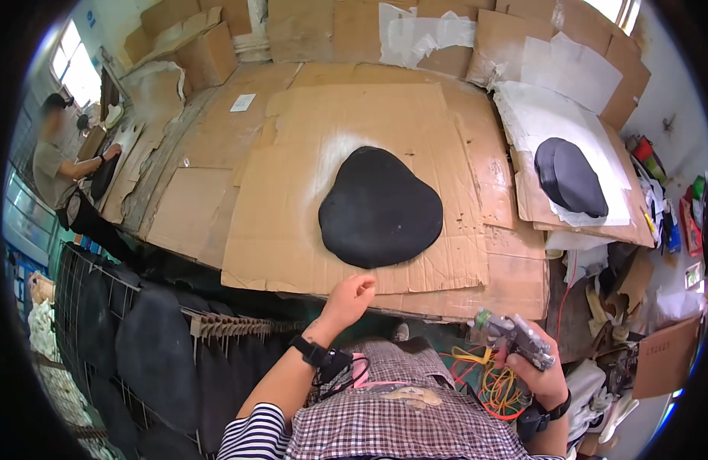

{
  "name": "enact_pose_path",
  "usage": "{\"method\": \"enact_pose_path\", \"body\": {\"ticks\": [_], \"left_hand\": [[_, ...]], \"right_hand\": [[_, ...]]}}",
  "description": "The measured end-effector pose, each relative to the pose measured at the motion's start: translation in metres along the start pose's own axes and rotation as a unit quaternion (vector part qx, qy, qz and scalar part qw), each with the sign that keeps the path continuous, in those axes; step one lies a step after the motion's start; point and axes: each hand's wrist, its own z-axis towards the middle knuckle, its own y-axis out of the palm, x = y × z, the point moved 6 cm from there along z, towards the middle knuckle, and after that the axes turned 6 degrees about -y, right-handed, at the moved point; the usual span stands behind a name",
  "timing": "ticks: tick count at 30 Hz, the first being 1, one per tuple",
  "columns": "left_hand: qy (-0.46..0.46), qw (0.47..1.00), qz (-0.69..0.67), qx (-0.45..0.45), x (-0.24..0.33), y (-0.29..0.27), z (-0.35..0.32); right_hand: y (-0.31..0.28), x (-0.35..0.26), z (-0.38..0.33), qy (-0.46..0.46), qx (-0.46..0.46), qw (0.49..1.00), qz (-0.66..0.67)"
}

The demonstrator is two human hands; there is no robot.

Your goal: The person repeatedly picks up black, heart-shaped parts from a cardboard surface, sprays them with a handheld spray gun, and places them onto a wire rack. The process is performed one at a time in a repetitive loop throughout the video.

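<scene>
A black, rounded three-lobed cushion (pixel 381 208) lies flat on a cardboard sheet (pixel 281 230) in front of me. Just short of its near edge, by the table's front, hovers my left hand (pixel 346 301). The fingers of that hand are curled in, with nothing visible between them and no contact with the cushion. Lower right, my right hand (pixel 544 372) is wrapped round a metal spray gun (pixel 515 337), held beyond the table edge. A yellow hose (pixel 476 360) hangs beside the gun. Both wrists wear dark bands.
Another black cushion (pixel 570 178) rests on a white-covered board (pixel 618 195) at right. Several black pads (pixel 156 353) fill a wire rack (pixel 120 284) at lower left. A person (pixel 63 172) stands far left, touching a dark pad. Cardboard panels (pixel 300 31) line the back.
</scene>
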Motion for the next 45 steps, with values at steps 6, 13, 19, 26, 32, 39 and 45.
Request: {"method": "enact_pose_path", "body": {"ticks": [6,13,19,26,32,39,45], "left_hand": [[-0.052,0.998,0.019,-0.001,-0.045,0.012,-0.004],[-0.111,0.992,0.041,0.041,-0.074,-0.011,-0.012],[-0.106,0.99,0.044,0.086,-0.083,-0.021,-0.01],[-0.119,0.988,0.036,0.092,-0.086,-0.019,-0.017],[-0.144,0.982,0.053,0.112,-0.108,-0.028,-0.02],[-0.159,0.978,0.038,0.129,-0.133,-0.033,-0.013],[-0.195,0.972,0.013,0.131,-0.154,-0.028,0.0]], "right_hand": [[-0.023,-0.016,0.007,-0.039,0.12,0.991,-0.051],[-0.039,-0.008,-0.019,0.028,0.06,0.994,-0.087],[-0.004,-0.003,0.005,0.041,-0.033,0.999,0.013],[-0.008,-0.018,0.04,-0.047,0.099,0.994,-0.008],[-0.045,-0.015,0.019,-0.03,0.145,0.986,-0.079],[-0.048,-0.016,-0.007,0.025,0.09,0.991,-0.097],[-0.022,-0.018,0.018,0.02,-0.008,0.999,-0.03]]}}
